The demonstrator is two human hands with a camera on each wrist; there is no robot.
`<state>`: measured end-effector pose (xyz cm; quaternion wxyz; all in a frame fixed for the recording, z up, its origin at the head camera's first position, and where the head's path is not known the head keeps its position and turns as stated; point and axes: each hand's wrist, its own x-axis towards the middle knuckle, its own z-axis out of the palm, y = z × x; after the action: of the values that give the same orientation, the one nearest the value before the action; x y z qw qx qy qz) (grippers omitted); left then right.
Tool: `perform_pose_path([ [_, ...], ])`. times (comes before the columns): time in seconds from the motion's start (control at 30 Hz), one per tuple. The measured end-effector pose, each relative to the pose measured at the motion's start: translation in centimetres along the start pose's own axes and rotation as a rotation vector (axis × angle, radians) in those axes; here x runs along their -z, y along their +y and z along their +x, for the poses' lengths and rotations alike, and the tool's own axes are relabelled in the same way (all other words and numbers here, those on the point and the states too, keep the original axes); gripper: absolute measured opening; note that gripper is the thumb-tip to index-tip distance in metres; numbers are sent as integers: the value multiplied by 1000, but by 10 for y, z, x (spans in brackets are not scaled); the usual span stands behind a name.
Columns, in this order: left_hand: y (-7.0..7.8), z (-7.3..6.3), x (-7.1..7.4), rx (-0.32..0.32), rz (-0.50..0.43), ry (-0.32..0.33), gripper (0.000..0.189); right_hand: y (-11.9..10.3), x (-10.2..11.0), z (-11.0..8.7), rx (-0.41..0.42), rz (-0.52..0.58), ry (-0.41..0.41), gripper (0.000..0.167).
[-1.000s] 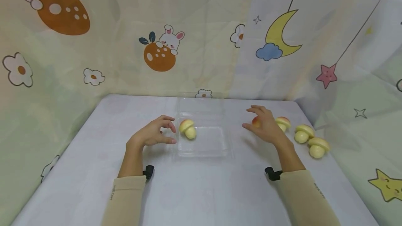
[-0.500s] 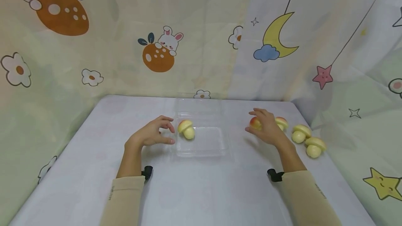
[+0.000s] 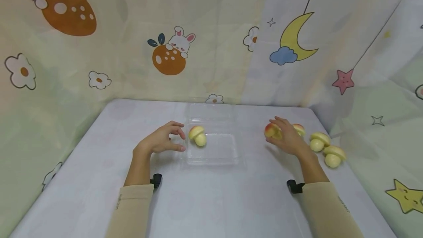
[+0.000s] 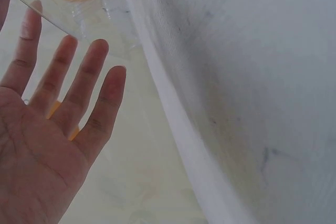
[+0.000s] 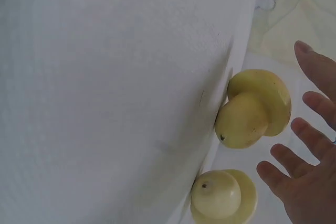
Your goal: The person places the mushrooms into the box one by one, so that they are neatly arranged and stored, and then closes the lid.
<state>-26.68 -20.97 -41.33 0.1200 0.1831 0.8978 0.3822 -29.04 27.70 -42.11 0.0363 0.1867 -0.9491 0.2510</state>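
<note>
My left hand is beside the left edge of a clear plastic box, fingers apart and curved around air. The left wrist view shows its palm and fingertips close to the box's edge; whether they touch is unclear. Inside the box, at its left, lies a toy mushroom, pale yellow with a reddish cap. My right hand is at another toy mushroom, thumb and fingers spread around it and partly hiding it. In the right wrist view, a gap separates the fingers from this mushroom.
Behind the right hand is a partly hidden mushroom. Two more, a mushroom and another mushroom, lie near the table's right edge. The box's raised lid stands towards the printed curtain.
My right hand has moved right and slightly nearer to me, bringing its spread fingers around the mushroom, more of which now shows. The left hand stays by the box.
</note>
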Motion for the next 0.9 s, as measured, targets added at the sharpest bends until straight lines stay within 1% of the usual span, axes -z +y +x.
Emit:
perform_pose_path([
  [0.23,2,0,2,-6,-16,-2,41,5,2,2,-38,9,-43,85],
  [0.47,0,1,-2,7,-23,-3,42,7,0,3,-76,-1,-78,89],
  [0.67,-1,2,-2,3,-11,-4,42,10,1,2,-87,-7,-89,85],
  [0.9,1,1,-1,8,-6,0,41,6,1,4,-77,18,-88,74],
])
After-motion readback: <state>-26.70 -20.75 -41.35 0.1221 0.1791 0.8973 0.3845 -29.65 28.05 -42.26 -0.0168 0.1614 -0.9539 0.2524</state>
